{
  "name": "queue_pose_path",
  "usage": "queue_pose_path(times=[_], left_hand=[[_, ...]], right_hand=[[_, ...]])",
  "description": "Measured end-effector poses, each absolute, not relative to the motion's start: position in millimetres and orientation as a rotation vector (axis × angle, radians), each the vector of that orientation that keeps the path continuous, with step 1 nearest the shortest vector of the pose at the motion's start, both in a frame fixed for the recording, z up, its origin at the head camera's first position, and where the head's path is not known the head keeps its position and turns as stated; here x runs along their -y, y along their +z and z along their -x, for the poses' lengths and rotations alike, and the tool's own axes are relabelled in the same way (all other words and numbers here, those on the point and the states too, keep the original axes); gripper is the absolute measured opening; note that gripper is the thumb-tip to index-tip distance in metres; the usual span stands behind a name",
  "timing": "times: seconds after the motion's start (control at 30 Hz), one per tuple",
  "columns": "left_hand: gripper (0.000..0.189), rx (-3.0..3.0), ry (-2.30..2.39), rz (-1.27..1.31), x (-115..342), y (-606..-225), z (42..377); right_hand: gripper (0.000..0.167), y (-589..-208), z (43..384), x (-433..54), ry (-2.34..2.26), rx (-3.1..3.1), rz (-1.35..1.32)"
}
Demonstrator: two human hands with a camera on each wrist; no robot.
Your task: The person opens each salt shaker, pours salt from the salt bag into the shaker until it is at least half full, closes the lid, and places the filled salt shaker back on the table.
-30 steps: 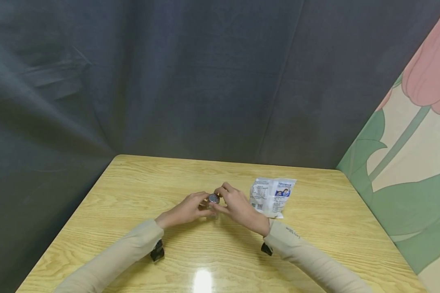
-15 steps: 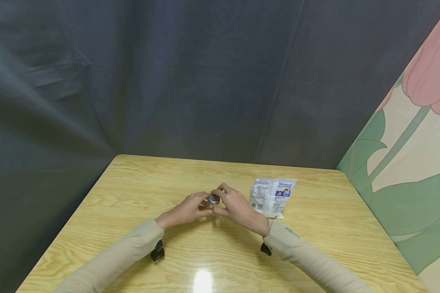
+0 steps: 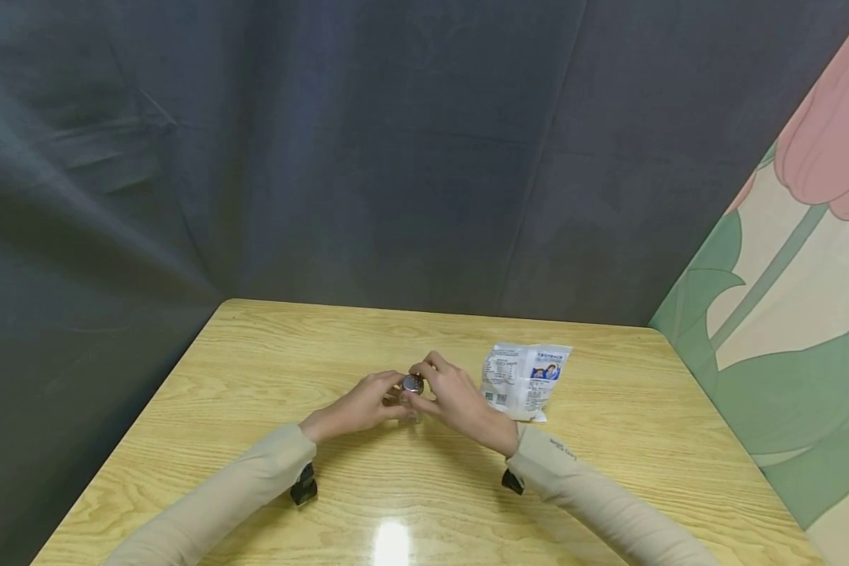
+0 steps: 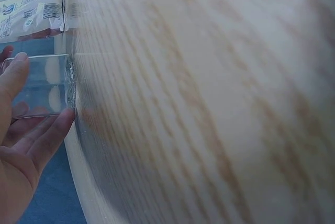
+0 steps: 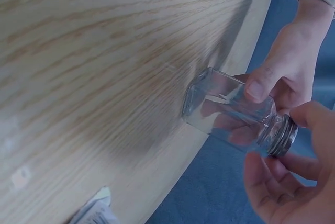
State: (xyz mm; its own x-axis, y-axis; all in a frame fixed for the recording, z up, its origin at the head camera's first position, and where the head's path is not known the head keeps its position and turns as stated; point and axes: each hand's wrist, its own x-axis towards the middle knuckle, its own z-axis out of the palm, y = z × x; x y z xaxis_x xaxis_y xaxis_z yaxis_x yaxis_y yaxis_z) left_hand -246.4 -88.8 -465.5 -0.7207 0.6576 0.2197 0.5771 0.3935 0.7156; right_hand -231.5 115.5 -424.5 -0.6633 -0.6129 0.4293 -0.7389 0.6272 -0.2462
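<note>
A clear, square-sided glass bottle (image 5: 212, 106) with a silver screw cap (image 3: 413, 383) stands on the table between both hands. My left hand (image 3: 363, 402) grips the glass body from the left, thumb on the near side and fingers curled behind. Around the cap curl the thumb and fingers of my right hand (image 3: 463, 402); in the right wrist view they pinch its ridged metal edge (image 5: 285, 137). The left wrist view shows the bottle's base right at the tabletop, while the cap is out of sight there.
A white printed packet (image 3: 512, 377) with a blue picture sits on the wood-grain table (image 3: 608, 440), just beyond the right hand. Behind the table hangs a dark curtain (image 3: 396, 157). A wall with painted flowers (image 3: 785, 314) borders the right side.
My right fingers have shifted slightly around the cap, and the shine on its top looks different. The left hand and the bottle stay in place.
</note>
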Motion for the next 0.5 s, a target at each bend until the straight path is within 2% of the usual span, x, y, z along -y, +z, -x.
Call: queue_pose_path(times=[0.23, 0.5], left_hand=[[0.044, -2.549, 1.248, -1.154, 88.9, -466.8, 247.4], [0.041, -2.557, 1.232, -1.131, 89.0, -468.2, 248.8]], right_hand=[[0.025, -424.6, 231.2, -113.6, 0.590, 2.537, -1.126], [0.028, -425.2, 231.0, -112.9, 0.603, 2.542, -1.132]])
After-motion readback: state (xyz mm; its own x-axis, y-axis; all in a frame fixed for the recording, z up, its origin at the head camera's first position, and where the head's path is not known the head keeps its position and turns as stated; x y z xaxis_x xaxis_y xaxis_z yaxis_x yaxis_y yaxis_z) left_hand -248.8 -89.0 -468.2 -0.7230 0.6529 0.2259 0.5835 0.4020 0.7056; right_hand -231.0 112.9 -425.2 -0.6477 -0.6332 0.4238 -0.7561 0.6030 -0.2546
